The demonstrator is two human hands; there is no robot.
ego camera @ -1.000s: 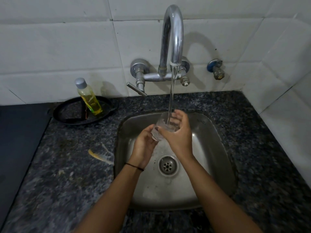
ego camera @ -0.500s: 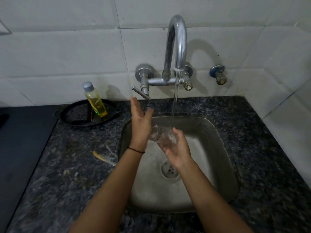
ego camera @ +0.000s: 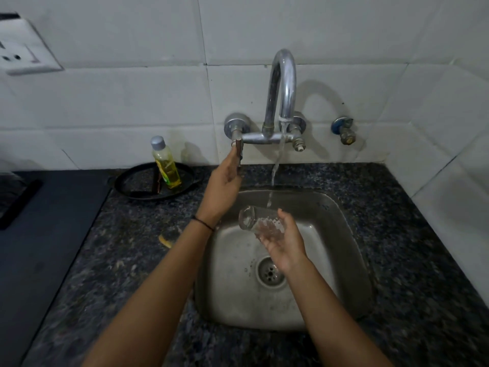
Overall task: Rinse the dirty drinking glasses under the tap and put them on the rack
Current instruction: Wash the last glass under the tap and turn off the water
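My right hand (ego camera: 284, 243) curls around the glass (ego camera: 260, 221), tipped sideways over the sink (ego camera: 341, 250), well inside its rim. My left hand (ego camera: 225, 178) reaches up, fingers pinching the tap lever (ego camera: 239, 152). Water runs just beyond the glass.

Left hand (ego camera: 225, 178): arm extended forward, fingers raised and gripping the tap lever (ego camera: 239, 154); dark band at wrist. Right hand (ego camera: 284, 241): palm up, fingers curled around a tilted drinking glass (ego camera: 258, 221).
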